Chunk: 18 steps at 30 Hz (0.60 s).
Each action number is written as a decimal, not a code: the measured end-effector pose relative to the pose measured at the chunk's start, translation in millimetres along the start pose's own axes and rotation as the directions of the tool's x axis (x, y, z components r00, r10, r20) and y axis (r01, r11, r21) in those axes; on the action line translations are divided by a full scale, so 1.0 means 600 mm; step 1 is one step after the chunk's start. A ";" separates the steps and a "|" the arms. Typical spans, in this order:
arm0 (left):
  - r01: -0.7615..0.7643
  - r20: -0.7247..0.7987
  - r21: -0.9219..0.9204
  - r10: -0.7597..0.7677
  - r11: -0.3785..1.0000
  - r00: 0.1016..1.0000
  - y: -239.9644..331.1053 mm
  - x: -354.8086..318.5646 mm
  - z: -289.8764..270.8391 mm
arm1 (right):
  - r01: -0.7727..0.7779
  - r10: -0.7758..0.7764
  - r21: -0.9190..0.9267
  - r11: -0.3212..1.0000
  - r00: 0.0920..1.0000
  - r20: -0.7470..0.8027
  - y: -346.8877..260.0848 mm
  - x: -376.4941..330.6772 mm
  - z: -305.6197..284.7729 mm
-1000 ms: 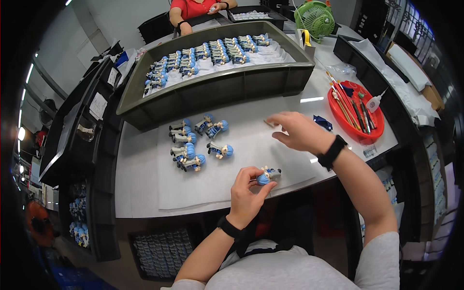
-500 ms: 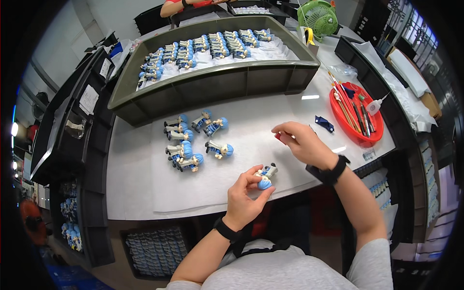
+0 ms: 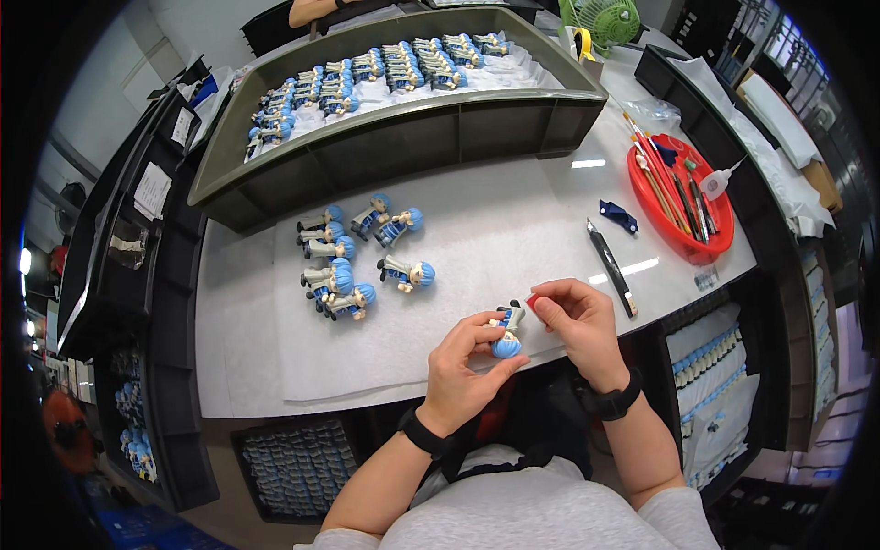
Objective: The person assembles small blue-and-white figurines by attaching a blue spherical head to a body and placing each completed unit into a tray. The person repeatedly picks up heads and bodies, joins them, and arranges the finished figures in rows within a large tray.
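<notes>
My left hand (image 3: 466, 368) is closed around a small figurine (image 3: 507, 346) with light blue hair and a pale and blue body, its head toward me and its dark feet pointing away. My right hand (image 3: 581, 328) is pinching a small flat red piece (image 3: 533, 301), close beside the figurine's feet. What the red piece is made of does not show. Several similar figurines lie on the white sheet to the left, among them a single figurine (image 3: 406, 273) set a little apart. A black-handled craft knife (image 3: 612, 268) rests to the right of my right hand.
A large grey-green tray (image 3: 403, 137) with rows of figurines stands at the back. On the right, a red basin (image 3: 678, 240) holds brushes, tools and a small white bottle (image 3: 715, 185). A dark blue piece (image 3: 619, 217) lies next to it. Dark crates flank the table, and another person's arm (image 3: 312, 11) shows beyond.
My right hand has come down and nearer to the figurine with the red piece, uncovering the craft knife. My left hand keeps its hold. The whole view has shifted slightly.
</notes>
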State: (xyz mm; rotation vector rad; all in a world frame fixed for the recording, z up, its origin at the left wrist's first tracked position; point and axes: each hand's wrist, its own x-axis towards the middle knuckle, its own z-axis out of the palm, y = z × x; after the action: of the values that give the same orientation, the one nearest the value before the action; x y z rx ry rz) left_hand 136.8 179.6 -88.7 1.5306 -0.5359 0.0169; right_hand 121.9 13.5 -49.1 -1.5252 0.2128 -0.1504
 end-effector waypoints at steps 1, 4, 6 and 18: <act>-0.002 0.001 0.005 0.002 1.000 1.000 -0.001 -0.001 0.000 | -0.019 0.019 -0.002 1.000 1.000 0.010 0.000 0.000 0.003; -0.006 -0.011 0.015 0.006 1.000 1.000 -0.003 -0.004 -0.002 | -0.093 0.093 -0.016 0.996 0.995 0.041 0.000 0.002 0.010; -0.008 -0.019 0.008 0.008 1.000 1.000 -0.005 -0.004 -0.001 | -0.069 0.069 0.001 0.998 0.997 0.018 0.006 0.004 0.012; 0.058 -0.004 -0.016 -0.058 0.998 0.998 -0.002 -0.009 -0.001 | 0.117 -0.127 -0.163 0.980 0.991 -0.049 0.024 0.001 0.037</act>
State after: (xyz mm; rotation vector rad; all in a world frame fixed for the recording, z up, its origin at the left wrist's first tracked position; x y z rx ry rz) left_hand 132.7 181.5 -91.3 1.5293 -0.4866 -0.0283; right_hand 127.0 35.6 -63.0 -1.6959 0.1817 -0.2824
